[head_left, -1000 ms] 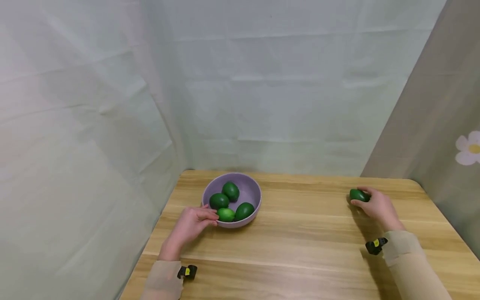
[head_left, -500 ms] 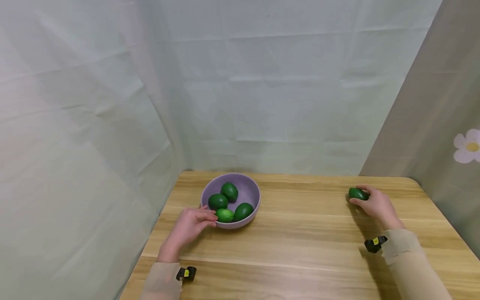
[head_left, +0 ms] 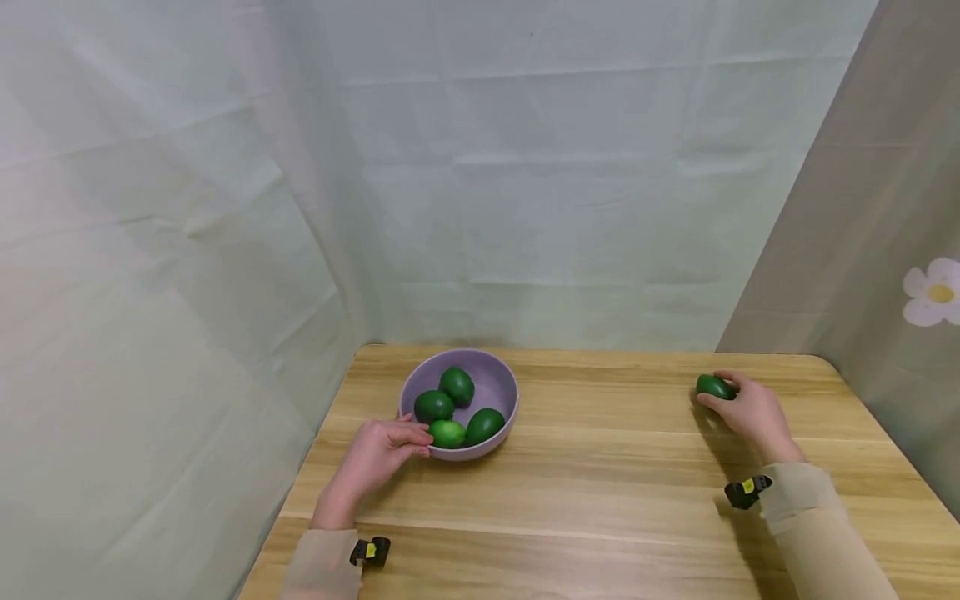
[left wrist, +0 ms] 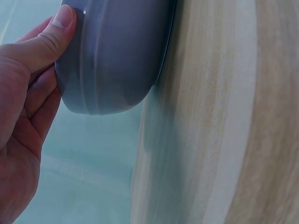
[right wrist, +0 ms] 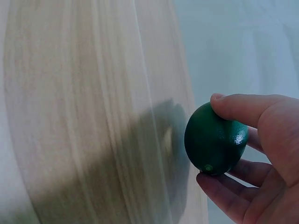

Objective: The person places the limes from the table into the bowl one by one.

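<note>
A purple bowl [head_left: 495, 390] stands at the back left of the table with several green fruits inside. Three are dark green avocados [head_left: 484, 426]; the fruit nearest the left hand is a brighter green, like a lime [head_left: 447, 434]. The left hand [head_left: 382, 454] holds the bowl by its near left rim, and in the left wrist view its thumb [left wrist: 63, 18] lies against the outer wall. At the back right, the right hand [head_left: 753, 415] grips another dark green avocado [right wrist: 216, 140] between thumb and fingers, close over the table.
The wooden table [head_left: 585, 500] reaches back to a pale cloth curtain [head_left: 570, 208]. More cloth hangs at the left side, and a darker curtain with a flower print [head_left: 937, 293] at the right. Small black cameras are worn at both wrists.
The head view has shifted slightly. Both hands keep their hold, the left on the bowl and the right on the avocado, with almost no movement.
</note>
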The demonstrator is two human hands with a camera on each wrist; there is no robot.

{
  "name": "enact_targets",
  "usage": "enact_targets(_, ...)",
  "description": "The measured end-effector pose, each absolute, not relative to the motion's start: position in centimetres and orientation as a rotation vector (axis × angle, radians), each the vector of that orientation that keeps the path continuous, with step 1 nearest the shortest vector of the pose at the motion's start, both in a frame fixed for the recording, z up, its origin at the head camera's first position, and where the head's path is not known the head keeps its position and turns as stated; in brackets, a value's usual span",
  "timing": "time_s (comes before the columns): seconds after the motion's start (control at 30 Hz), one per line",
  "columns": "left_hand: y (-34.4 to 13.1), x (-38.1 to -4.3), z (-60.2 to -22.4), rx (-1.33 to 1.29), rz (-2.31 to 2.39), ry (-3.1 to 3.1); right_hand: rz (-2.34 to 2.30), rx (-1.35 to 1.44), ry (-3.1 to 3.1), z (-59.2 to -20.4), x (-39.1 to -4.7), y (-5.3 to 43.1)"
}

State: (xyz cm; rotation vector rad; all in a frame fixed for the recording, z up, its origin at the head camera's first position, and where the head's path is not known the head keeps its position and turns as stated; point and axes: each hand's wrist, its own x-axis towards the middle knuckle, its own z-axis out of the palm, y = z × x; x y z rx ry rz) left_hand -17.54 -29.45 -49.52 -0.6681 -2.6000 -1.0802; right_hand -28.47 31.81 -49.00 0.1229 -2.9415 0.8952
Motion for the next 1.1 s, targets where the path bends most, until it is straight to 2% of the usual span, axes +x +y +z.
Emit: enact_targets(1.1,-29.3,-17.4,-49.2,-0.665,-1.04,-2.603,0.925,0.129,-2.904,-47.1,-27.7,29.7)
